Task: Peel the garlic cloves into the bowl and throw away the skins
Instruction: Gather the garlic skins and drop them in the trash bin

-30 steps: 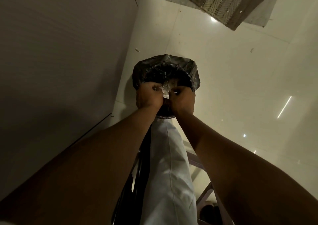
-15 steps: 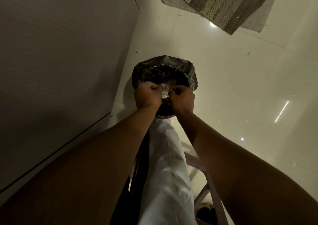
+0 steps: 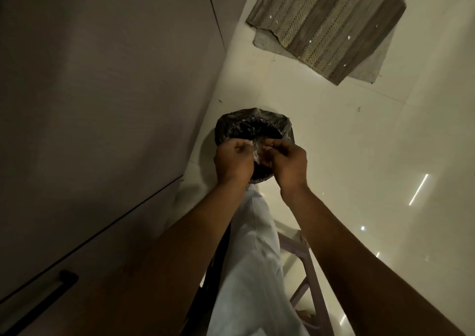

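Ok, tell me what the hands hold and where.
A crinkled translucent scrap over the bin: the left hand pinches its left edge, the right hand its right edge. Skin or plastic, cannot tell.

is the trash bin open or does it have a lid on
Open. The bin has no lid; its black liner is folded over the rim and the dark mouth is exposed.

Both bare forearms reach forward and down, drawing together at the wrists. The left hand (image 3: 234, 164) and right hand (image 3: 289, 167) sit backs up, just beside each other, fingers curled inward, pinching a pale crinkled scrap (image 3: 257, 150) between them.
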